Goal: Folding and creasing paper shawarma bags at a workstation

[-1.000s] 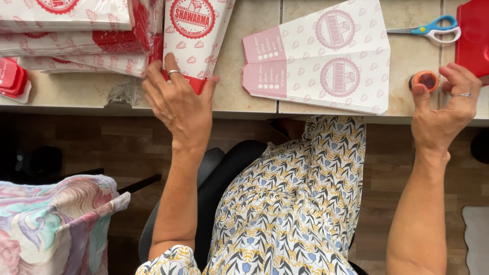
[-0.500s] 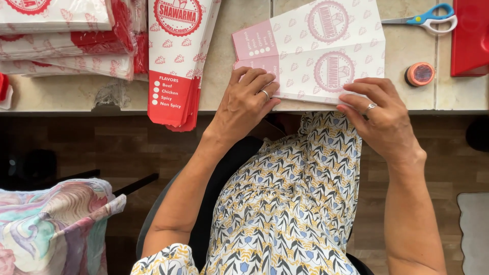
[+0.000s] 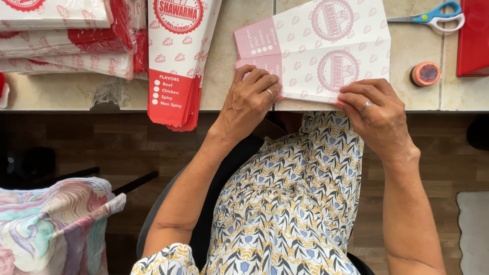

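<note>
Flat pale-pink printed paper sleeve (image 3: 326,51) lies on the counter (image 3: 229,61) at its near edge, still unfolded as far as I can see: both panels flat, no flap up. Left hand (image 3: 249,99) presses fingers down on the sleeve's near-left corner, on the solid pink panel; right hand (image 3: 374,112) has fingertips on the near-right edge, which slightly overhangs the counter. Both hands pinning/pinching the paper, not lifting it. Judgement: forming of this sleeve is only just starting; creasing and closing all remain. Left of the sleeve: a stack of red-and-white finished-looking sleeves (image 3: 178,56) hanging over the counter edge, and further left more of them in a plastic-wrapped bundle (image 3: 66,35). Right of the sleeve: small orange tape roll (image 3: 425,74), untouched; beyond it, blue-handled scissors (image 3: 433,15) and a red box (image 3: 473,35) at the frame edge. Can't tell whether any glue or tape is on the sleeve yet.
</note>
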